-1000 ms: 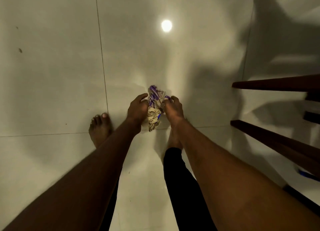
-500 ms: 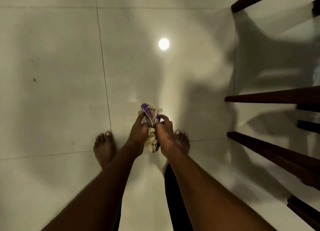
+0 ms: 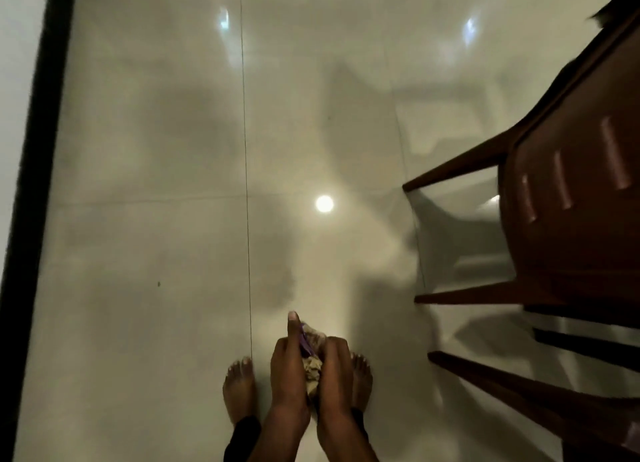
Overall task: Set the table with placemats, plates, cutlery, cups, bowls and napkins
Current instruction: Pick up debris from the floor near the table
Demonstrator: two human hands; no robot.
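Napkin (image 3: 311, 370), crumpled purple-and-beige, is being grasped between both hands, left hand (image 3: 287, 368) and right hand (image 3: 335, 371) bunching it compactly above the tiled floor (image 3: 156, 219), seemingly for carrying.

2 hands (image 3: 289, 375), 2 bare feet (image 3: 239, 389), 1 crumpled napkin (image 3: 311, 368), 1 chair (image 3: 571, 226).

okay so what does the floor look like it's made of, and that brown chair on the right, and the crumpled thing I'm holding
The floor: probably glazed ceramic or polished stone tile, given the thin grout lines and mirror-like lamp reflections. The brown chair: likely moulded plastic, with a smooth sheen and moulded slots in its back. The crumpled bundle between the left hand and right hand: thin paper or wrapper, beige with purple print; its sharp creases suggest this, but blur leaves it open.
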